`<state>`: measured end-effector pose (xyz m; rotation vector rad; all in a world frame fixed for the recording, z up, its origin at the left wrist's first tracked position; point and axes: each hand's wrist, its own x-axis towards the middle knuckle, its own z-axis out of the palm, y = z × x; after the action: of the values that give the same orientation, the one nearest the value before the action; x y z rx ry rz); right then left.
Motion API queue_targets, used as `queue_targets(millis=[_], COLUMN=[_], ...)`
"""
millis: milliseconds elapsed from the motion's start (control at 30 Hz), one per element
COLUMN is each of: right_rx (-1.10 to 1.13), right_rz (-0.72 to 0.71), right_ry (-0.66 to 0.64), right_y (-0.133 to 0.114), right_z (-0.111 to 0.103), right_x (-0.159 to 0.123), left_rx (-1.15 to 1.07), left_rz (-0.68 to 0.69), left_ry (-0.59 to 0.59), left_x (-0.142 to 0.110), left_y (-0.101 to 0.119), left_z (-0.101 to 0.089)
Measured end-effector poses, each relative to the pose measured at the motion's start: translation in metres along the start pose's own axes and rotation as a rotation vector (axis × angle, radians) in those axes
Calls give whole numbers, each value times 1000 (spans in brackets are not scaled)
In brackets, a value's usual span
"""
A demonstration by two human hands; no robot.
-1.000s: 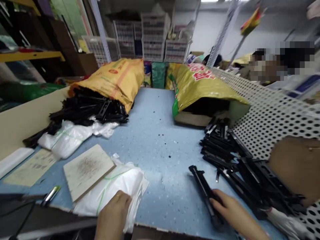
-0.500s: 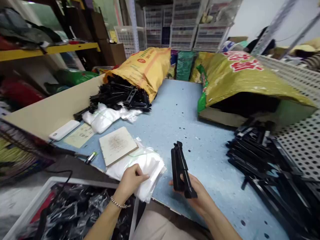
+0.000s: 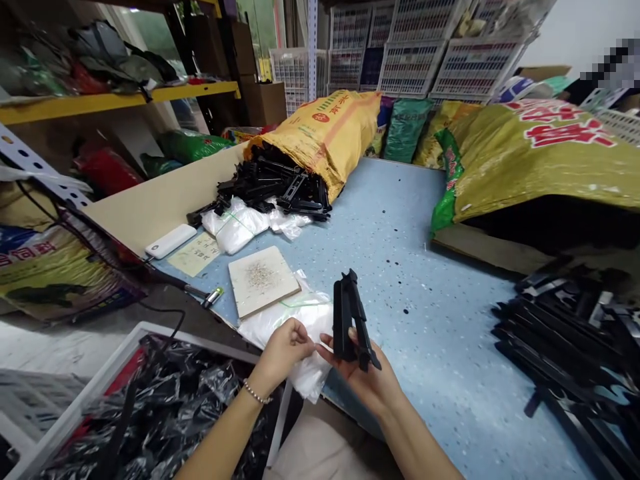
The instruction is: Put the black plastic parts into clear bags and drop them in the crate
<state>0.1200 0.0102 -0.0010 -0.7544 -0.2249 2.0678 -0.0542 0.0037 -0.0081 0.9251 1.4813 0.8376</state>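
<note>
My right hand is wrapped round a pair of long, narrow black plastic parts, held upright side by side and tilted slightly. My left hand is closed in a pinch, its fingertips close to the right hand's fingers. Whatever lies in the pinch is hidden or too small to make out. Under and behind the left hand spreads a stack of clear plastic bags. A square white board with brown specks on it rests partly on that stack.
Black parts spill from a yellow sack at the back left. More black parts lie at the right, before an olive sack. A white crate of bagged black items stands lower left. A white device lies near the edge.
The view has shifted left. My hands have come closer together, and the right hand has carried the black parts left, over the edge of the plastic bags.
</note>
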Motion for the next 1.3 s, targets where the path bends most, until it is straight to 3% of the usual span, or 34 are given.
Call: queue_targets(millis=[133,400,633,733,833,933,1000,1167,1233,1300], right_rx=[-8,-167,-218,-247,-241,-237,-232,-255,-234,-192], right_rz=[-11,-52,-50,-64,-69,-70,-86,-124,-38,138], right_ry=[5,18,9,49,59,67,70,71,-11,-170], right_y=[3,5,8,10,11,13,14,9,8,11], right_z=[4,-1,-1,1,-2,-4,-3,-4,-12,-26], right_x=[4,8,9,8,8,10,10,-8,-22,-37], left_rx=[-21,150,216,433,864,1279,1397,1325,1246,1146], left_rz=[-7,24,79,278,497,503,482,489,482,471], left_ry=[4,61,88,172,221,238,252,243,205,175], left_x=[-1,2,-6,-18,-31,-37,-37,-27,-23,-19], left_y=[0,-13,-5,5,15,18,17,11,11,11], left_z=[1,6,3,-7,-18,-23,-23,-19,-18,-18])
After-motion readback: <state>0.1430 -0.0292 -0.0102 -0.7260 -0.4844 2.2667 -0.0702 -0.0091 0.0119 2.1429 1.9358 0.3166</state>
